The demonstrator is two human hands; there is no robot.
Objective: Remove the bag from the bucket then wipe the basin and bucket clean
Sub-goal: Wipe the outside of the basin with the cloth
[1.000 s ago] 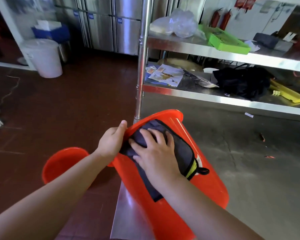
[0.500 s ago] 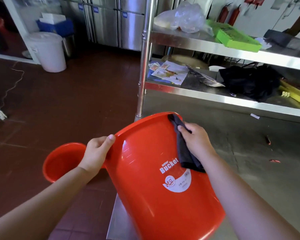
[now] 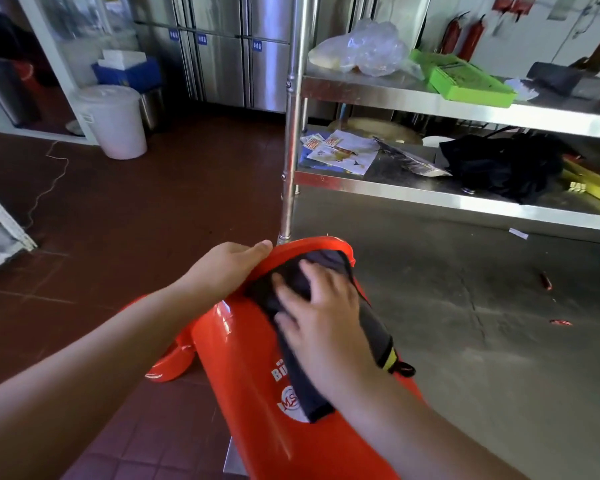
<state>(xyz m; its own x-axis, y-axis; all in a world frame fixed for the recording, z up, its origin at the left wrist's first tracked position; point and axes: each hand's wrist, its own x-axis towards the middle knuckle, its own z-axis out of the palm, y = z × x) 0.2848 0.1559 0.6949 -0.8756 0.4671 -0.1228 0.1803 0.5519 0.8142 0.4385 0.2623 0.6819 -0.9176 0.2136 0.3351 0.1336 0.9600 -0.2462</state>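
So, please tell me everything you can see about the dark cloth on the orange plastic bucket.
The dark grey cloth looks soft, with a yellow-green strip and a small black loop at its near right corner. It lies draped along the outer wall of the orange plastic bucket, which lies tilted on its side. The right hand presses it flat with spread fingers. The left hand holds the bucket rim beside it.

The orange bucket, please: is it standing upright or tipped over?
Tipped: the orange bucket lies on its side, its rim held by the left hand.
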